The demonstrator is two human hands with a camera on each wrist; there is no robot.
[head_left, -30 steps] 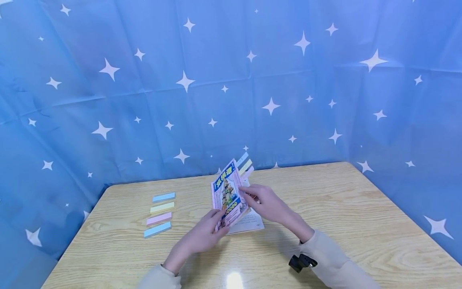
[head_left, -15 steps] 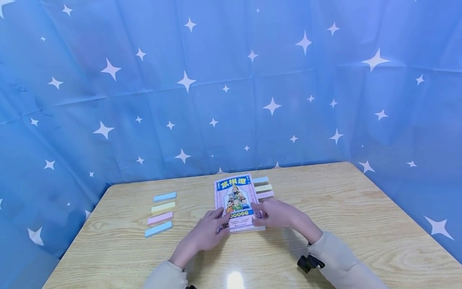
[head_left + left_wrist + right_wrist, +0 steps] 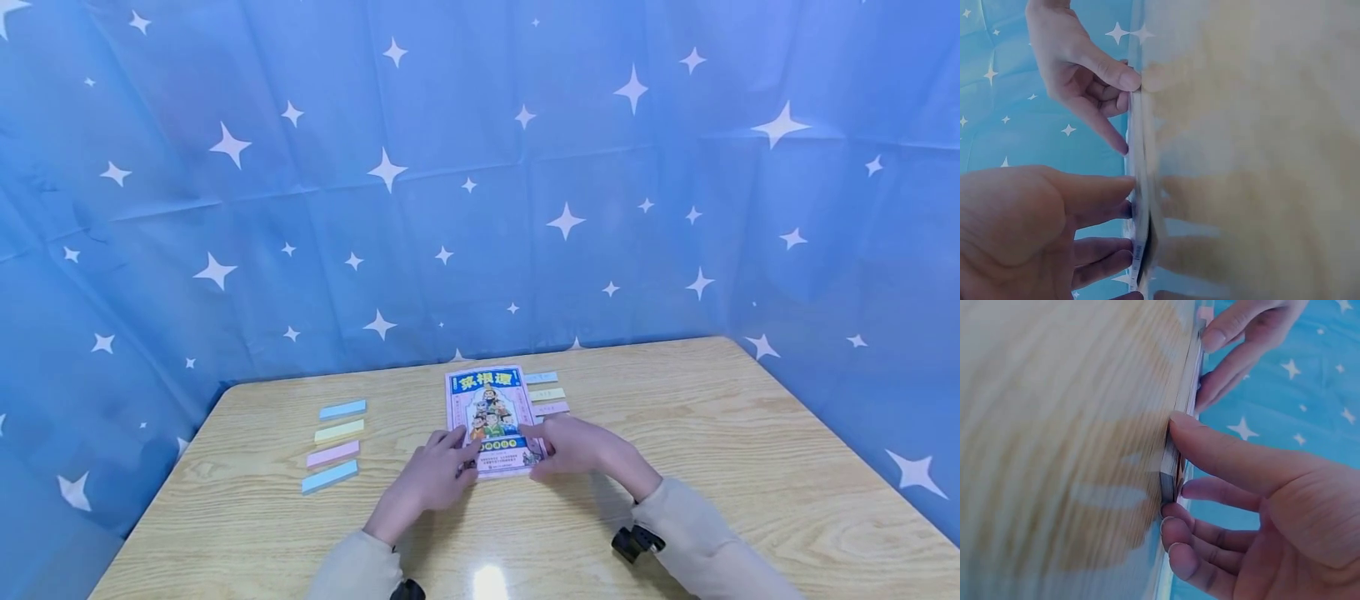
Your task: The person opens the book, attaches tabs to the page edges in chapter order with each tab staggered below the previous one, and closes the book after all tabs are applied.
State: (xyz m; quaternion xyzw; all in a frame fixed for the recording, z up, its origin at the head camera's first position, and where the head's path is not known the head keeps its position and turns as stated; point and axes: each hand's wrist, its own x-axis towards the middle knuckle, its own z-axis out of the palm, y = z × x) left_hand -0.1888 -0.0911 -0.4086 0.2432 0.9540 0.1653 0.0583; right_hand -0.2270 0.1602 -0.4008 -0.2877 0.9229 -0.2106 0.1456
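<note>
A book (image 3: pixel 491 387) with a pink and blue cover lies closed on the wooden table, its cartoon figures facing up. Blue, yellow and pink sticky tabs (image 3: pixel 547 394) stick out from its right side. At the lower left corner my left hand (image 3: pixel 433 473) holds the book, index finger over the cover and thumb by the bottom edge. My right hand (image 3: pixel 576 446) grips the opposite lower corner. In the right wrist view, the thumb (image 3: pixel 1210 440) lies at the edge of the page block (image 3: pixel 1169 465), with the other fingers round the corner.
To the left lie sticky note strips in a column: a blue one (image 3: pixel 342 409), a yellow one (image 3: pixel 339 431), a pink one (image 3: pixel 333 454) and another blue one (image 3: pixel 330 477). A blue star-patterned curtain (image 3: pixel 480 183) hangs behind the table (image 3: pixel 712 467).
The book, tilted up with its cover lifted a second ago, has come down closed and flat. My right hand has moved from its upper right side to the lower right corner.
</note>
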